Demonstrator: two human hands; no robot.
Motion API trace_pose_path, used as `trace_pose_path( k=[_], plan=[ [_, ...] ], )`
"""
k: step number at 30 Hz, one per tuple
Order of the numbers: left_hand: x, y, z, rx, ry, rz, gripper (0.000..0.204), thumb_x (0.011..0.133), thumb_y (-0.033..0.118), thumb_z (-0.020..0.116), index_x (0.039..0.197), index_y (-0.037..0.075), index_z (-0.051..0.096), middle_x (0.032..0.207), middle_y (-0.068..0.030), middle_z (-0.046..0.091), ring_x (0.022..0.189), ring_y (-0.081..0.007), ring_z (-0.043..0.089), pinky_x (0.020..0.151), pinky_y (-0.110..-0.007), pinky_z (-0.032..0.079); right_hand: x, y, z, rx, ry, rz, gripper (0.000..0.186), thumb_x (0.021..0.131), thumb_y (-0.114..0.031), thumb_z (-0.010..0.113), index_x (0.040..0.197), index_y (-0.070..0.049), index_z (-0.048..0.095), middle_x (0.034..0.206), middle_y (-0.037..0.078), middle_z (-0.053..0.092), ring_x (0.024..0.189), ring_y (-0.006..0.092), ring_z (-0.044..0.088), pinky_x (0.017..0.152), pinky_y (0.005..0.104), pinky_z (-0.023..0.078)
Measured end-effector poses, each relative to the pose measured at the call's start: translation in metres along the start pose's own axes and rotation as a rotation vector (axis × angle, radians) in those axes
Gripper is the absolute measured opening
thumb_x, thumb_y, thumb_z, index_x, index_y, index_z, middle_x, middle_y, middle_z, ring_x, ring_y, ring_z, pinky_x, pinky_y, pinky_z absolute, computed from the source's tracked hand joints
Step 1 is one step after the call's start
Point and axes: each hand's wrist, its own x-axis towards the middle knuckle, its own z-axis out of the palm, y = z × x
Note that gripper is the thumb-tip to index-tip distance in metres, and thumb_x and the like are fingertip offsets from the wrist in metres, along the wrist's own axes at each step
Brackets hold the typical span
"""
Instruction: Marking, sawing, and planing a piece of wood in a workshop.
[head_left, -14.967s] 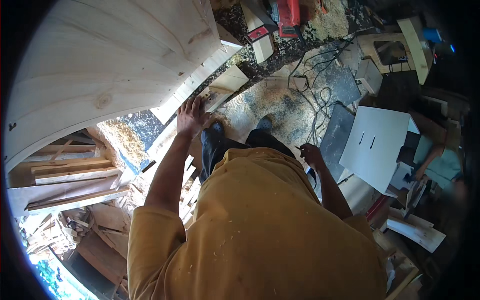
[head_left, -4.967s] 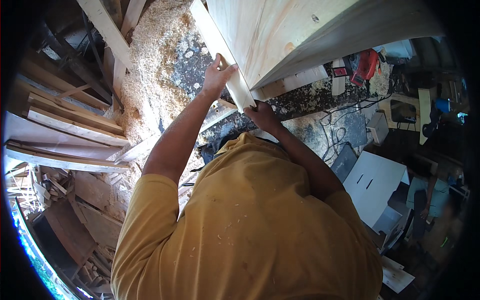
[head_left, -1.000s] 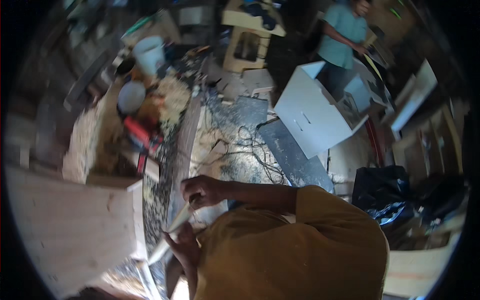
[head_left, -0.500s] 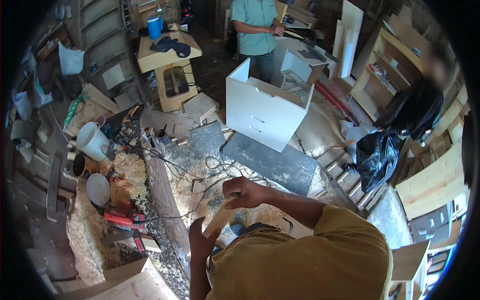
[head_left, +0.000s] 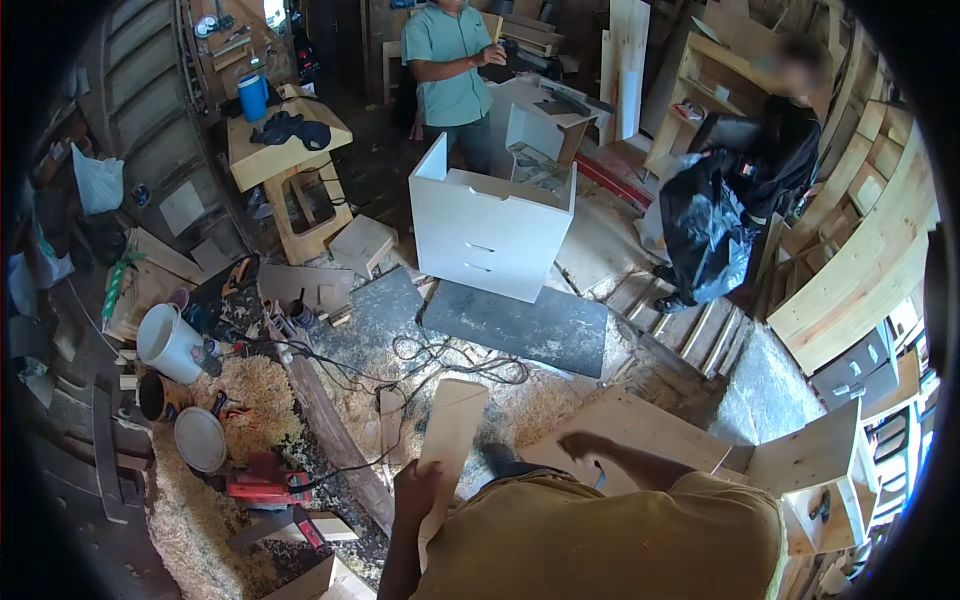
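Observation:
My left hand is wrapped round the lower part of a pale wooden board, which stands tilted up in front of my body. The board's lower end is partly hidden by my hand and my yellow-brown shirt. To the right, apart from the board, my right hand hangs with loosely bent fingers and nothing visible in it. Beneath it lies a wide wooden panel.
A white drawer cabinet stands ahead on a dark sheet. A person in a green shirt stands behind it; another, in black, holds a black plastic bag. A red power tool lies among shavings at left, its cable crossing the floor.
My right hand has let go of the board and moved right and down. The board now stands more upright in my left hand. The person in black has lifted the bag.

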Motion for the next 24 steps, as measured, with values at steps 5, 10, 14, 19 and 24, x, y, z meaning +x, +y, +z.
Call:
trace_pose_path(
  k=[5,10,14,19,24],
  plan=[
    [0.019,-0.022,-0.013,-0.081,0.099,0.066,0.028,0.083,0.024,0.063,0.094,-0.001,0.063,0.081,-0.0133,0.066,0.075,-0.0219,0.063,0.069,-0.033,0.048,-0.080,-0.061,0.024,1.008,-0.258,0.244,0.034,0.086,-0.020,0.054,0.117,-0.006,0.058,0.101,0.010,0.066,0.086,0.0179,0.058,0.074,0.0352,0.049],
    [0.033,-0.005,-0.006,-0.015,0.115,0.059,0.029,0.084,0.024,0.061,0.098,-0.001,0.063,0.087,-0.0133,0.067,0.080,-0.0225,0.064,0.072,-0.034,0.049,-0.052,-0.036,0.056,1.056,0.081,0.143,0.035,0.088,-0.024,0.055,0.118,-0.005,0.057,0.107,0.012,0.064,0.092,0.0175,0.058,0.081,0.0336,0.047],
    [0.044,0.004,0.008,0.049,0.079,-0.057,0.028,0.083,0.022,0.062,0.099,-0.001,0.063,0.088,-0.0128,0.067,0.081,-0.0203,0.064,0.072,-0.034,0.049,-0.032,-0.023,0.045,1.395,0.311,0.353,0.036,0.088,-0.026,0.056,0.116,-0.004,0.057,0.106,0.013,0.064,0.091,0.0185,0.059,0.080,0.0336,0.047],
    [0.046,0.030,0.021,0.047,0.083,-0.121,0.026,0.082,0.020,0.062,0.099,0.000,0.063,0.088,-0.0125,0.067,0.081,-0.0204,0.064,0.072,-0.033,0.049,-0.019,-0.022,-0.004,1.048,0.444,0.333,0.023,0.082,-0.018,0.061,0.097,-0.001,0.062,0.095,0.010,0.065,0.085,0.0129,0.053,0.076,0.0339,0.046],
    [0.043,0.005,0.019,0.479,0.181,0.144,0.026,0.086,0.025,0.059,0.102,0.004,0.063,0.084,-0.0185,0.065,0.079,-0.0329,0.064,0.070,-0.036,0.052,0.016,0.031,0.039,0.683,0.613,0.033,0.025,0.077,-0.017,0.063,0.099,-0.005,0.064,0.101,0.015,0.064,0.091,0.0280,0.058,0.084,0.0407,0.045]
  ],
)
